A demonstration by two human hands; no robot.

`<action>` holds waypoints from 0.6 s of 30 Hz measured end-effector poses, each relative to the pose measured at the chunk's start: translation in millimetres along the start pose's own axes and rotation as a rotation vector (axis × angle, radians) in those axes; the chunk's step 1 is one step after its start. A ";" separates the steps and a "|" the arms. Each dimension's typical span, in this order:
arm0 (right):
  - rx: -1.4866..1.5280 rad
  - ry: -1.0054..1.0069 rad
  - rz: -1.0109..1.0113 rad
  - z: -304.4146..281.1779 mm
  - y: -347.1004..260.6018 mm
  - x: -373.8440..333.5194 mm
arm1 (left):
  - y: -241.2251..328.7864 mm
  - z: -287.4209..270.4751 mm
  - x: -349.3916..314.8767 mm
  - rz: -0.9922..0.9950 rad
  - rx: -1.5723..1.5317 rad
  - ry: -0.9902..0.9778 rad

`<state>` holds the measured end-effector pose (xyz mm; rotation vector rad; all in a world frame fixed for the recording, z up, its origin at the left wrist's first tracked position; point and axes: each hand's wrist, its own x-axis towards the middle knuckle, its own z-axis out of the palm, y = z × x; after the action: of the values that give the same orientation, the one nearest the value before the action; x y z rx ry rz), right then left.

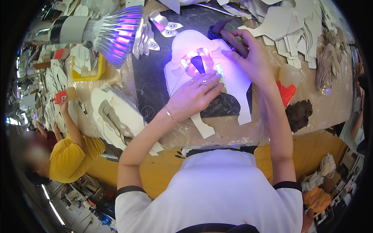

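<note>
A white shoe upper (pixel 184 44) with a perforated toe area lies flat on a dark mat (pixel 151 66) under violet light. My left hand (pixel 196 95) rests on its middle, fingers stretched out and pressing flat beside a small dark strip (pixel 197 63). At the upper right side of the piece, my right hand (pixel 250 56) is closed round the brown handle of a hammer (pixel 236 42). The hammer's dark head points up and left, just above the upper's edge. My right fingertips are partly hidden behind the handle.
A finned lamp (pixel 118 35) juts in from the upper left. White cut pieces (pixel 281 21) pile up at the far right. A bottle with a red label (pixel 286 83) and dark cloth (pixel 299 115) lie at right. Another person in yellow (pixel 74 159) works at left, holding a bottle (pixel 64 95).
</note>
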<state>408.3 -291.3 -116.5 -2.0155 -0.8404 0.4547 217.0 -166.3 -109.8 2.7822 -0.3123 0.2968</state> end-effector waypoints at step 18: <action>-0.036 0.047 -0.034 8.7 -1.2 -5.5 | 0.1 8.9 -5.8 0.058 -0.020 0.043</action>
<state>398.8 -289.6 -120.2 -2.0341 -0.8575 0.3738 212.9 -168.4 -119.4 2.7468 -0.3842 0.3655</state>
